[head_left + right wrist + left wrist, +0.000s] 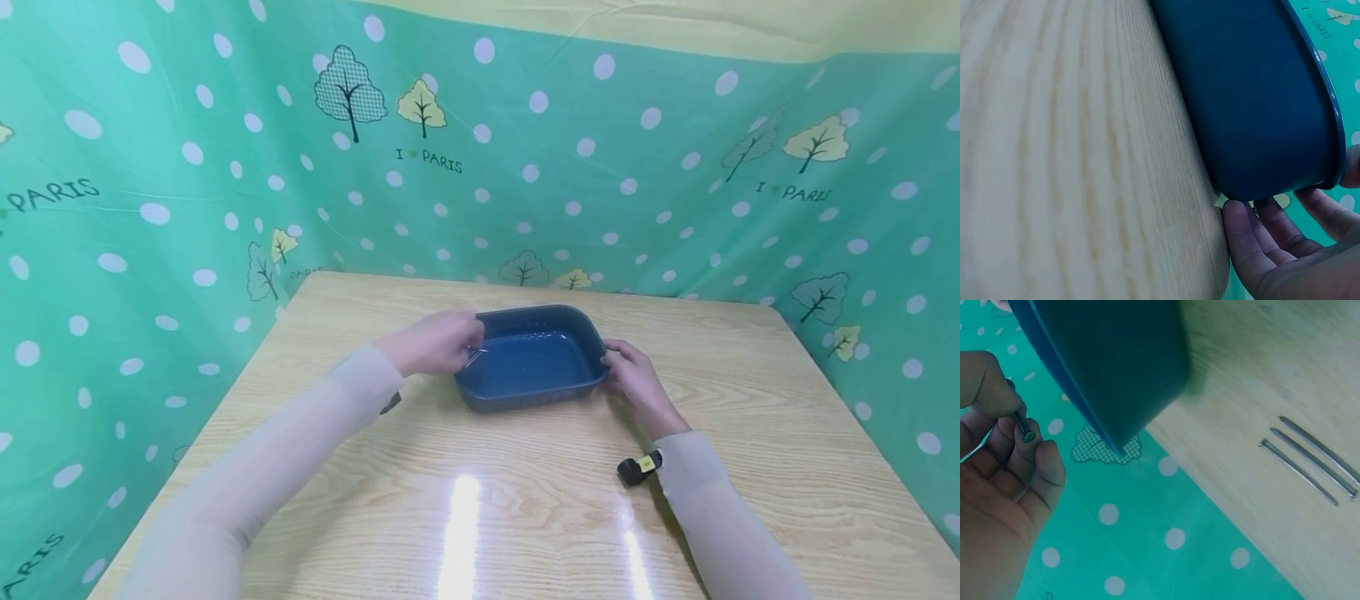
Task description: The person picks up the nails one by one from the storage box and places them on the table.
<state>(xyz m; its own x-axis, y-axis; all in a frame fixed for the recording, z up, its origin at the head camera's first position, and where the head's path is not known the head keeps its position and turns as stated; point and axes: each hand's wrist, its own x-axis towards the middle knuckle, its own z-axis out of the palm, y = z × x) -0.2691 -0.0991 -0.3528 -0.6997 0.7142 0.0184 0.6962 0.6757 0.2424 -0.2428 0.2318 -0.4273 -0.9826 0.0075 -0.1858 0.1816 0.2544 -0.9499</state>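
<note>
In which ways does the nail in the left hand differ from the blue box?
The nail is thin and grey; the box is wide and dark blue. The left hand pinches the nail; the right hand holds the box at one end. Both are held by a hand.

A dotted green curtain (637, 158) hangs behind a seemingly wooden table (551, 492).
</note>
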